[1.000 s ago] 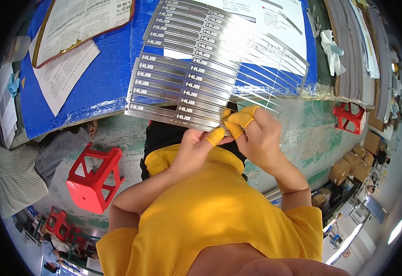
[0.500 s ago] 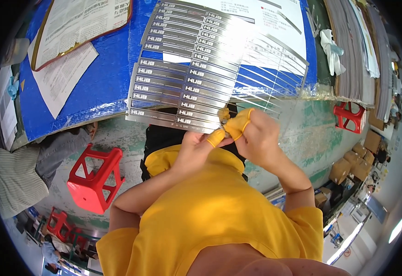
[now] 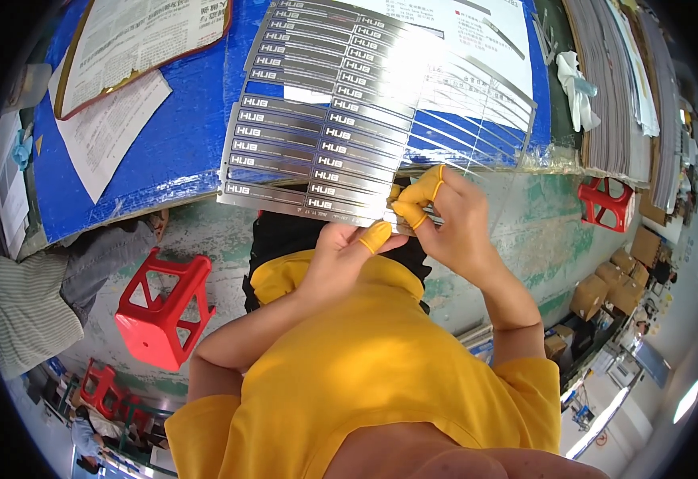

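A thin, shiny metal sheet (image 3: 285,148) with rows of dark printed label strips overhangs the table's near edge. Its right part is an open lattice of narrow strips (image 3: 477,104). My left hand (image 3: 347,249), a yellow finger cot on its thumb, pinches the sheet's near right corner; its other fingers lie hidden beneath. At the same corner my right hand (image 3: 453,215) has its yellow-covered thumb and index finger bent toward the end of the lowest strip. Whether a strip end sits between those fingertips is too small to make out.
Blue-covered table (image 3: 181,136) ahead, with papers (image 3: 125,136) and a brown-edged folder (image 3: 145,56) at left. Stacked sheets (image 3: 612,88) and a crumpled white glove (image 3: 577,92) lie at right. Red stools (image 3: 165,311) stand on the floor. Another person's leg (image 3: 113,263) shows at left.
My right hand has shifted slightly right, its fingers now spread a little apart from one another. The sheet has tilted slightly, while my left hand keeps its place at the corner.
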